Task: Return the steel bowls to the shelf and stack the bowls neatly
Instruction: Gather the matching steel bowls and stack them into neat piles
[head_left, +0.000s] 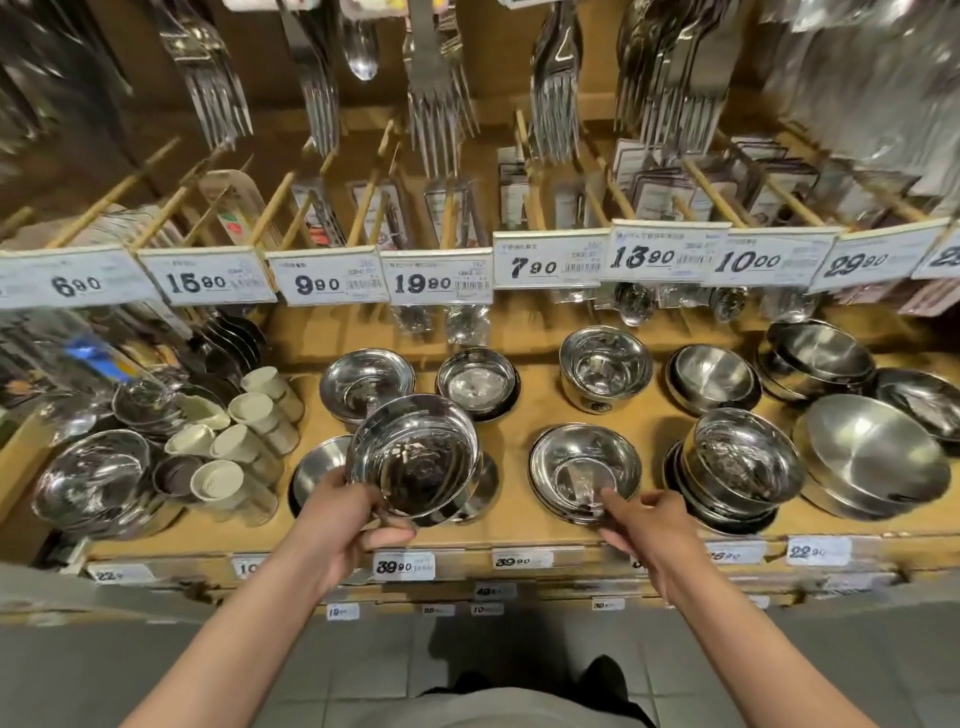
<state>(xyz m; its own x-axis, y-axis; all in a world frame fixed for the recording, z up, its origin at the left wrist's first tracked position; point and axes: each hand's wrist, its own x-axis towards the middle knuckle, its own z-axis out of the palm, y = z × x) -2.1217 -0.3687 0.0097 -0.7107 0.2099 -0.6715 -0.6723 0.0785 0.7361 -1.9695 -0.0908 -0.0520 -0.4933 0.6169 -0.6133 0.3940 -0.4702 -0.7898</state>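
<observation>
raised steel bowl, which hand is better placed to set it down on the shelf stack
Left. The left hand already grips the raised steel bowl by its near rim, above the low bowl on the shelf. The right hand is busy at the rim of the neighbouring bowl.

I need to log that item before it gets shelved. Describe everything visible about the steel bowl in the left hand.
The steel bowl is round, deep and mirror-polished, its inside reflecting dark shapes. It is held above the shelf's front row, tilted so its opening faces the camera. The left hand grips its near rim, thumb on the lower edge. It partly hides another bowl on the shelf below. No dents or labels show.
</observation>
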